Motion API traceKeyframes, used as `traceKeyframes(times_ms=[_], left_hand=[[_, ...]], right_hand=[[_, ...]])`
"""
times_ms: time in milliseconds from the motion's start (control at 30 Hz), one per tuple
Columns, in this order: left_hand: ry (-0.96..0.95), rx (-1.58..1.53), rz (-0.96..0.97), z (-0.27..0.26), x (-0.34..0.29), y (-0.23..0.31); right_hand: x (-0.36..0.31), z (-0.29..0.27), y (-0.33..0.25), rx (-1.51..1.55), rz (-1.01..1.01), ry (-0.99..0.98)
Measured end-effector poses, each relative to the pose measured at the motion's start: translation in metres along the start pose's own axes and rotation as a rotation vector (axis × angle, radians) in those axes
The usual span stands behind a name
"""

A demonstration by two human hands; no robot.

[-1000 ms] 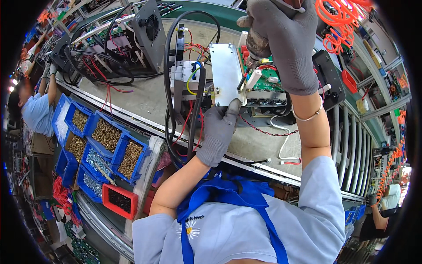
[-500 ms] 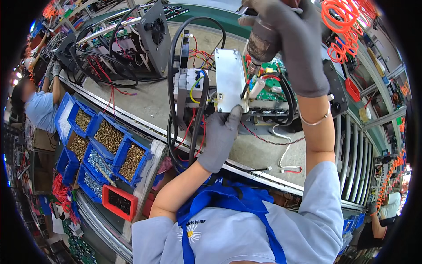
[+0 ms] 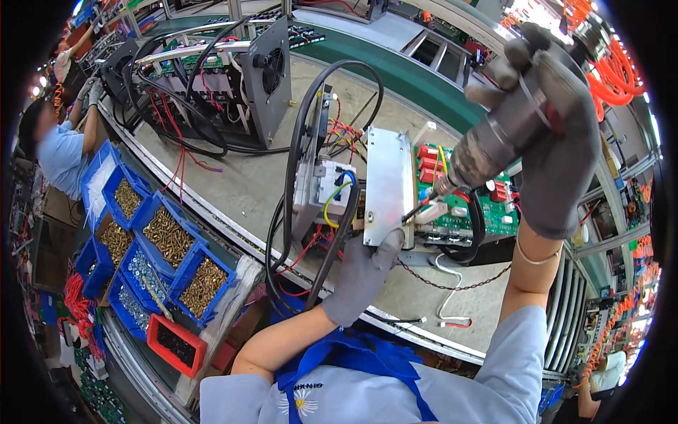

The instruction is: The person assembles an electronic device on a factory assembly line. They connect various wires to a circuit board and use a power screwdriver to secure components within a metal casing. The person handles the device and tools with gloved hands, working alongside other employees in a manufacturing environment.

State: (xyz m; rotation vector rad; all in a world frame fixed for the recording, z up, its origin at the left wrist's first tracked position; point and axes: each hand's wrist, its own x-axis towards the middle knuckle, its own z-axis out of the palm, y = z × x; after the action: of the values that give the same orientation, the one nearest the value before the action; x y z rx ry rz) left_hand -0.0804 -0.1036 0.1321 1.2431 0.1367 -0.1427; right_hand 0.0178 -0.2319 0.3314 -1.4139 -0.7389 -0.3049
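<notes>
In a grey glove, my right hand (image 3: 561,134) is wrapped round a dark power screwdriver (image 3: 487,148) tilted down to the left. Its bit meets the lower right edge of a silver metal plate (image 3: 388,184). My left hand (image 3: 360,279), gloved too, grips the plate's near end, thumb on top and the other fingers out of sight underneath. Right of the plate lies a green circuit board (image 3: 452,222) with red components. On the plate's left stand a white terminal block (image 3: 332,187) and a thick black cable (image 3: 289,177) looped beside it.
Blue bins (image 3: 201,283) of brass and silver screws stand at the left, beside a red bin (image 3: 176,346) of dark screws. Farther off is another fan-fitted chassis (image 3: 268,78). A co-worker (image 3: 63,155) works at far left. Orange coiled hose (image 3: 618,78) hangs upper right; metal rollers (image 3: 565,318) lie at right.
The screwdriver has tilted over to the right and my right hand has swung right and lower, while the bit stays at the plate's edge. My left hand keeps its grip. The whole view has shifted.
</notes>
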Motion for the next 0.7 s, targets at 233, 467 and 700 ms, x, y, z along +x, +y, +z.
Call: traceKeyframes(times_ms=[233, 467, 700], left_hand=[[0.011, -0.023, -0.044, 0.001, 0.002, 0.003], [-0.003, -0.022, -0.064, 0.003, 0.002, 0.006], [0.011, -0.076, -0.083, -0.002, 0.002, 0.001]], right_hand=[[0.001, -0.012, 0.002, 0.15, 0.009, -0.125], [0.002, -0.028, -0.002, 0.254, 0.093, -0.248], [-0.001, -0.03, -0.011, 0.308, 0.165, -0.357]])
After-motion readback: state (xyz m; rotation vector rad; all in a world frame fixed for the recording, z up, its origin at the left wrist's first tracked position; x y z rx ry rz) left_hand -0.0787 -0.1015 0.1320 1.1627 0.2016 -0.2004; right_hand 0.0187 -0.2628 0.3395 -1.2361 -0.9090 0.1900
